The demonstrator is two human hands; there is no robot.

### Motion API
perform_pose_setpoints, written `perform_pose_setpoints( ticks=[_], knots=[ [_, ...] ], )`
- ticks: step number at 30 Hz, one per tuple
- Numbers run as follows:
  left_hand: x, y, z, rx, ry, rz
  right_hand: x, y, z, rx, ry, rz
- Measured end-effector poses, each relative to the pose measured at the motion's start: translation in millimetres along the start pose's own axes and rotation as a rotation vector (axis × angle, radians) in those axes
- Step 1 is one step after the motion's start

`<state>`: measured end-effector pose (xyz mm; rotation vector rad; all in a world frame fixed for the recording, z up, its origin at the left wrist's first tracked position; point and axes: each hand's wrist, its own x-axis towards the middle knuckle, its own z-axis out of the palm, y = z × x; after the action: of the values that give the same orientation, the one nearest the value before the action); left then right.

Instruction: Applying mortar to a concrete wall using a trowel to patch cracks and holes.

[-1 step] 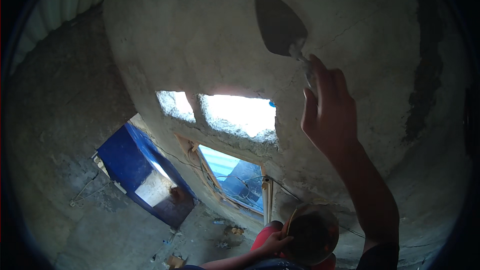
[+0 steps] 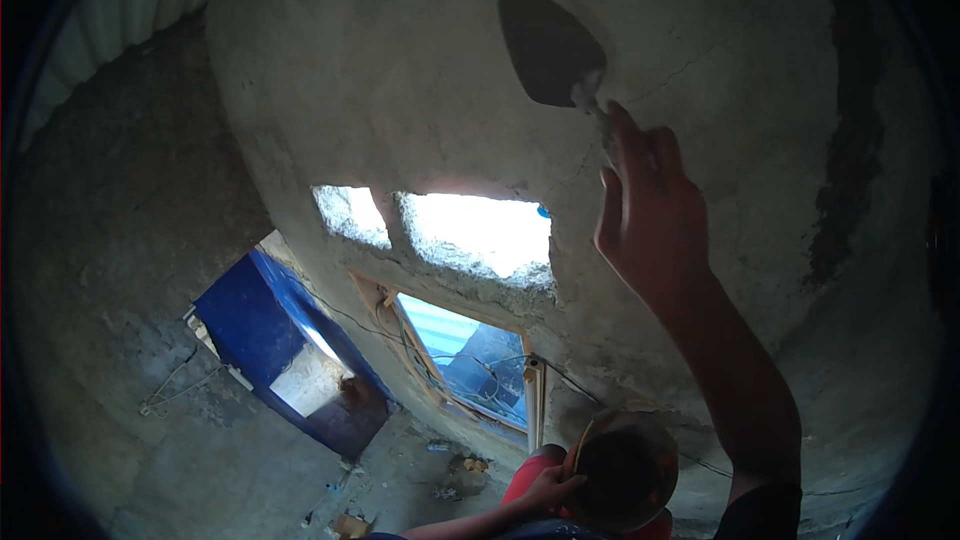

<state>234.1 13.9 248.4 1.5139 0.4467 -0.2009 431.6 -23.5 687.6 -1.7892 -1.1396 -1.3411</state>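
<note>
My right hand point(image 2: 655, 215) is raised to the bare grey wall point(image 2: 390, 60), its fingers closed round the handle of a pointed trowel point(image 2: 550, 45). The trowel's dark blade lies close to the wall surface, its tip toward the upper left; whether it touches cannot be told. Low in the view, in front of me, my left hand point(image 2: 550, 492) grips the rim of a round bowl point(image 2: 655, 465), thumb over the edge. The inside of the bowl is dark, so its contents cannot be made out.
Two rough openings point(image 2: 475, 230) let bright light through the wall. Below them is a wood-framed window point(image 2: 470, 340) with loose cables and a pale post point(image 2: 535, 405). A blue doorway point(image 2: 240, 310) stands at left; rubble point(image 2: 470, 463) lies on the floor. A dark patch point(image 2: 850, 130) marks the wall at right.
The trowel and my right hand have shifted slightly to the left along the wall. My left hand and the bowl have stayed in place.
</note>
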Motion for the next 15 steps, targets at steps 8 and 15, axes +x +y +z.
perform_pose_setpoints(
  ticks=[8, 15],
  knots=[
    [-1.9, 7.4, -3.2, 0.025, 0.072, 0.003, 71.4, -32.1, 24.4, -0.476, -0.059, -0.213],
    [4.5, -6.0, -4.0, 0.047, 0.066, -0.015, 82.6, -45.4, 49.1, -0.502, -0.217, -0.12]
  ],
)
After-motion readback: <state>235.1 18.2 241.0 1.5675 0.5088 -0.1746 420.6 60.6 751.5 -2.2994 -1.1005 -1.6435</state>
